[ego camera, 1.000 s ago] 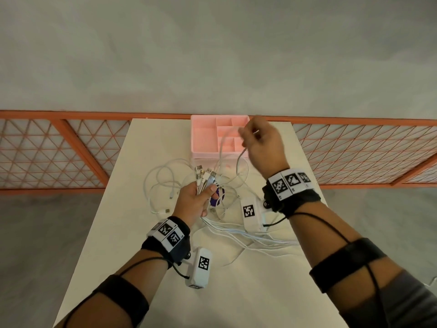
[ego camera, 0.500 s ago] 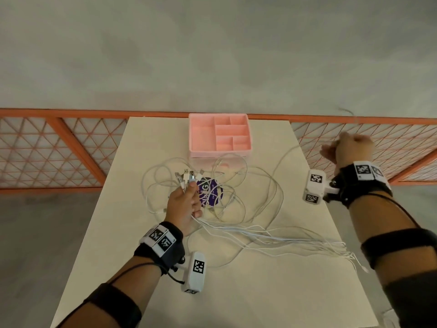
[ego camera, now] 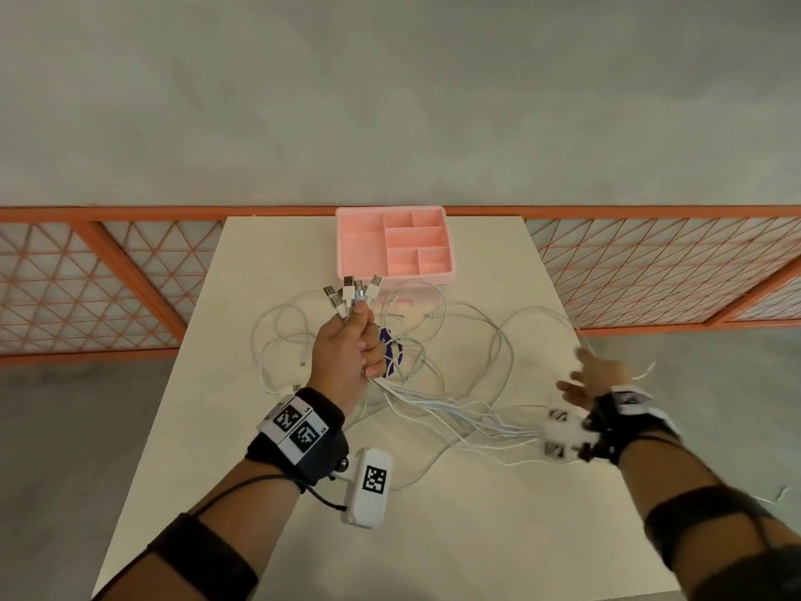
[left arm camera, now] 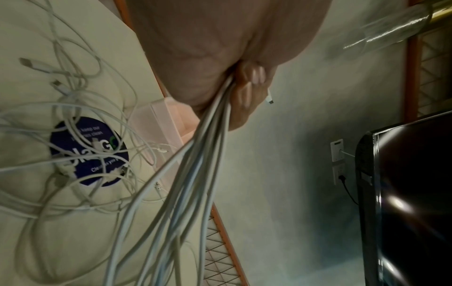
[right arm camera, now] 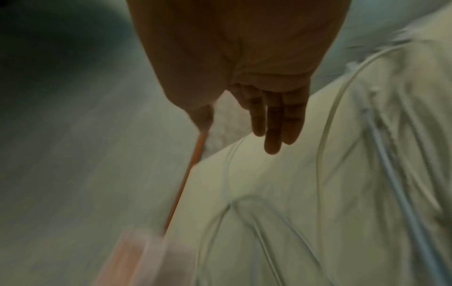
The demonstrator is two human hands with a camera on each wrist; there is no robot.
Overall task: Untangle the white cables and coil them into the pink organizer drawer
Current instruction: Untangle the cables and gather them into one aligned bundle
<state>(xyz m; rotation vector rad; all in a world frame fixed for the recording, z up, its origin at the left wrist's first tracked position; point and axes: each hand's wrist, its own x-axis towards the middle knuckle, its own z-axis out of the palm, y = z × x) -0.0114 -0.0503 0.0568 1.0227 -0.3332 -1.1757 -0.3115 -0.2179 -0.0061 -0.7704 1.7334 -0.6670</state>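
Left hand [ego camera: 346, 349], frame centre, fist wrapped round a bundle of white cables [ego camera: 437, 409], USB plugs [ego camera: 352, 292] fanned above the thumb. Right hand [ego camera: 596, 379], right edge, blurred, fingers [right arm camera: 274, 123] spread straight, gripping nothing. Loose cable loops cover the counter [ego camera: 455, 535]. Pink organizer drawer [ego camera: 359, 249] upper centre, compartments bare.

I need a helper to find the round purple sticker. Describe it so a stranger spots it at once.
Start at the pale table and find the pink organizer drawer at its far edge. Just nearer, under the tangle of white cables, beside the left hand, lies the sticker. It is the only dark thing there: a flat purple disc with white lettering.
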